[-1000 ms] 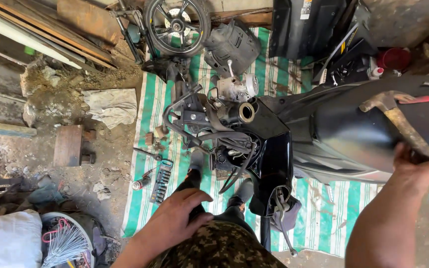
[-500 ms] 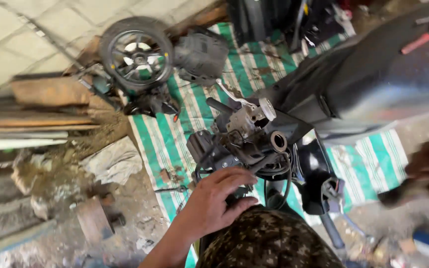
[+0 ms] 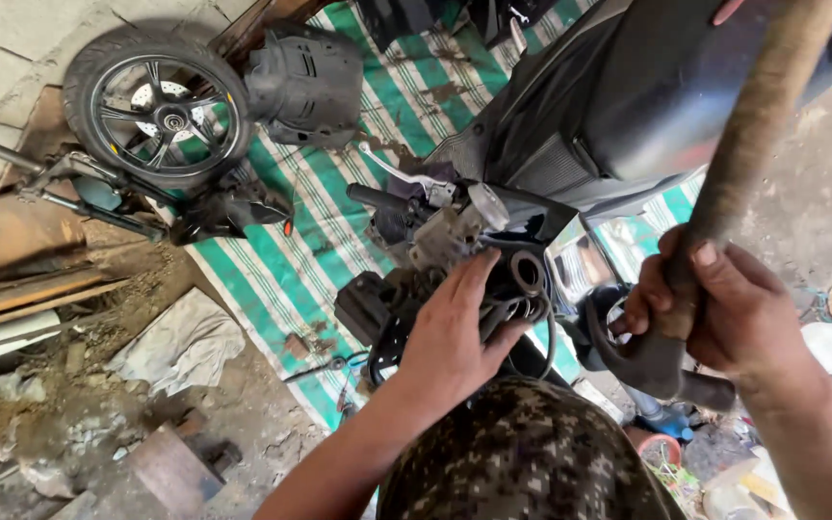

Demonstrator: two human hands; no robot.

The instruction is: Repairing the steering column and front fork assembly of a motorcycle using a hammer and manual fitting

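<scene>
My left hand [image 3: 456, 332] rests flat on the stripped handlebar and cable cluster [image 3: 445, 236] of a black scooter [image 3: 628, 106], fingers spread over black cables and a round tube end. My right hand [image 3: 724, 308] is shut around a long brown wooden handle [image 3: 763, 125] that runs up and out of the top of the view; its head is not visible. A camouflage-patterned knee [image 3: 522, 453] is below both hands.
A green-and-white striped tarp [image 3: 291, 260] covers the ground. A loose wheel [image 3: 158, 108] and a black plastic cover [image 3: 305, 85] lie at the upper left, wooden planks [image 3: 31, 279] at left, a rag [image 3: 180, 342] on the dirt, and tubs [image 3: 830, 347] at right.
The view has swung closer over the scooter's front. My left hand moved up onto the cable cluster. My right hand raised the wooden handle up into view.
</scene>
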